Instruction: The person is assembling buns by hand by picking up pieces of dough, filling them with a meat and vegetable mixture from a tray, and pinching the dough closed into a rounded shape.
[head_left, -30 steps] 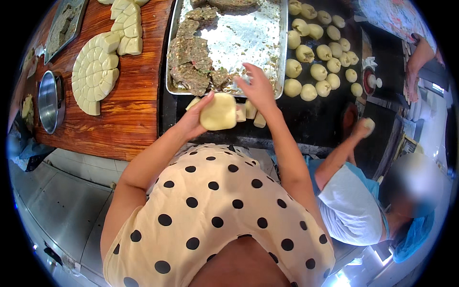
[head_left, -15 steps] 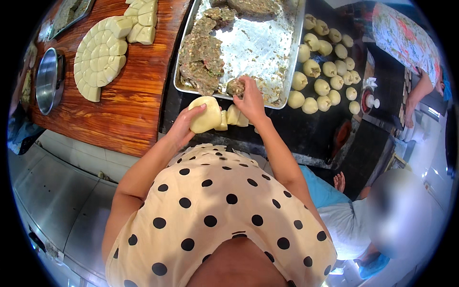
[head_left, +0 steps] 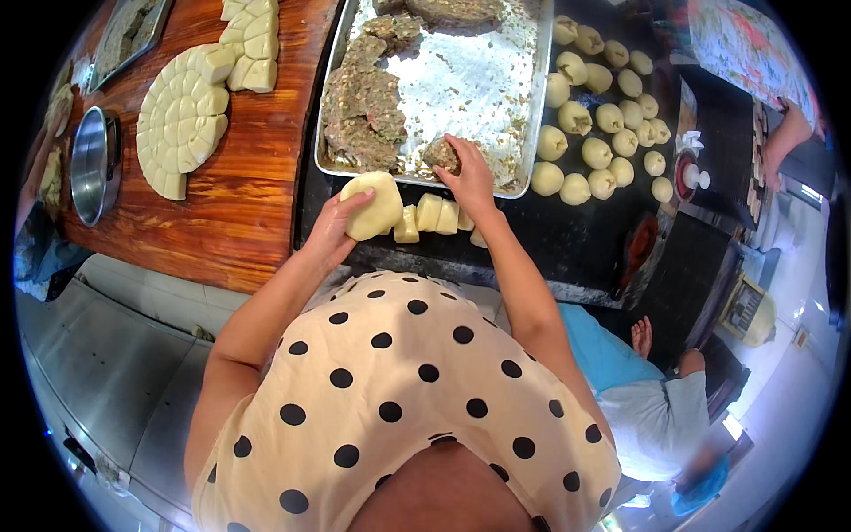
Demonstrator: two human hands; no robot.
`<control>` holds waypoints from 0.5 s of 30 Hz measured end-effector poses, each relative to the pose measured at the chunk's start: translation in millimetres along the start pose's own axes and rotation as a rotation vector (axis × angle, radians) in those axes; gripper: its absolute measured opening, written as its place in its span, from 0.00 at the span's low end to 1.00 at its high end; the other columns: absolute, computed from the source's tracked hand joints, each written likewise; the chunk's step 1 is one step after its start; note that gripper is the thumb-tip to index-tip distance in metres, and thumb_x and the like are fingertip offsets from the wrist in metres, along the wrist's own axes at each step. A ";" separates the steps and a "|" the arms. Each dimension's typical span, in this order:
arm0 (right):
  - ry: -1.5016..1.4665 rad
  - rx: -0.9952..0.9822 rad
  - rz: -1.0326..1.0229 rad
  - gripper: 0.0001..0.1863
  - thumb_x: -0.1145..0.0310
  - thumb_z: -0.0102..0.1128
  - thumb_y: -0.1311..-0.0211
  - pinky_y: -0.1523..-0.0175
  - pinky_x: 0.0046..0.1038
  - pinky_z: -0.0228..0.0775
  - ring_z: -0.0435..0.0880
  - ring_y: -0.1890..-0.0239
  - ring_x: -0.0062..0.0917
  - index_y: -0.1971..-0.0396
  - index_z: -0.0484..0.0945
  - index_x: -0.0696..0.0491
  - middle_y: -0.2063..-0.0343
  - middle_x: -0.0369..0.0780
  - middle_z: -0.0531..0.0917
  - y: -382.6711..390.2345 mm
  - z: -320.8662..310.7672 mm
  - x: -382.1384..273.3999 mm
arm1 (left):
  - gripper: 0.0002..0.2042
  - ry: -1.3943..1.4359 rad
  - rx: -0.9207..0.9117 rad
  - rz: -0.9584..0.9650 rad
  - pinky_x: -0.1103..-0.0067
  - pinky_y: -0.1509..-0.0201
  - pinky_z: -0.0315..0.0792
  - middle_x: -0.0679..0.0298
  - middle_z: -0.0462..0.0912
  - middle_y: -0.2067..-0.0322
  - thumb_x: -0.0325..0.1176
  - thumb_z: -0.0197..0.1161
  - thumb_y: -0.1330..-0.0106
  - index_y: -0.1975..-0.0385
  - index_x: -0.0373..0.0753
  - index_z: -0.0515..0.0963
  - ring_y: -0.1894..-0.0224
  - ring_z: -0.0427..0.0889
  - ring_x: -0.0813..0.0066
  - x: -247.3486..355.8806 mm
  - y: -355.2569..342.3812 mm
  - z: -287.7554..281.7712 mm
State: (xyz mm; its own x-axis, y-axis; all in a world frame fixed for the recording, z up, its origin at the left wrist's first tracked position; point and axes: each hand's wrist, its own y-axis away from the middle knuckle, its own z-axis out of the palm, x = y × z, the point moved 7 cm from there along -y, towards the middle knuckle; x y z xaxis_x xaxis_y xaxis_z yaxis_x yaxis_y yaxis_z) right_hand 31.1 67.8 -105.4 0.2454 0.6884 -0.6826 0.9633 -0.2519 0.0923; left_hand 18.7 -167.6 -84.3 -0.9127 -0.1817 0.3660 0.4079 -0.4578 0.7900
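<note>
Clamping dough [head_left: 379,215] by its edge, left hand [head_left: 331,223] sits at tray's [head_left: 470,84] near side; right hand [head_left: 470,182] grips brown lump [head_left: 439,156] inside tray. Squeeze evenly; keep dough flat.

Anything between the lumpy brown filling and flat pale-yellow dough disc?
Only the silver metal tray's near rim, between the lumpy brown filling at the right hand and the flat pale-yellow dough disc in the left hand. Pale-yellow cut dough chunks sit off that line.
</note>
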 end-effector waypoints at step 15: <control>-0.947 -0.095 0.289 0.31 0.70 0.72 0.46 0.41 0.29 0.71 0.76 0.43 0.28 0.41 0.72 0.57 0.46 0.42 0.77 10.6 -47.6 -56.0 | 0.22 0.190 -0.217 -0.006 0.68 0.38 0.71 0.58 0.77 0.46 0.43 0.58 0.29 0.41 0.37 0.69 0.44 0.77 0.67 10.7 -36.5 63.2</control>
State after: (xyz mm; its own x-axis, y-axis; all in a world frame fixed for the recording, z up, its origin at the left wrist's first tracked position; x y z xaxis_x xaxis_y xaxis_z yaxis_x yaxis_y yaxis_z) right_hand 32.7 58.9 -31.8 0.3245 -0.2284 -0.9179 0.8949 -0.2401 0.3761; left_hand -4.5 -97.9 -78.2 -0.9117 -0.3290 0.2463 0.4063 -0.6314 0.6605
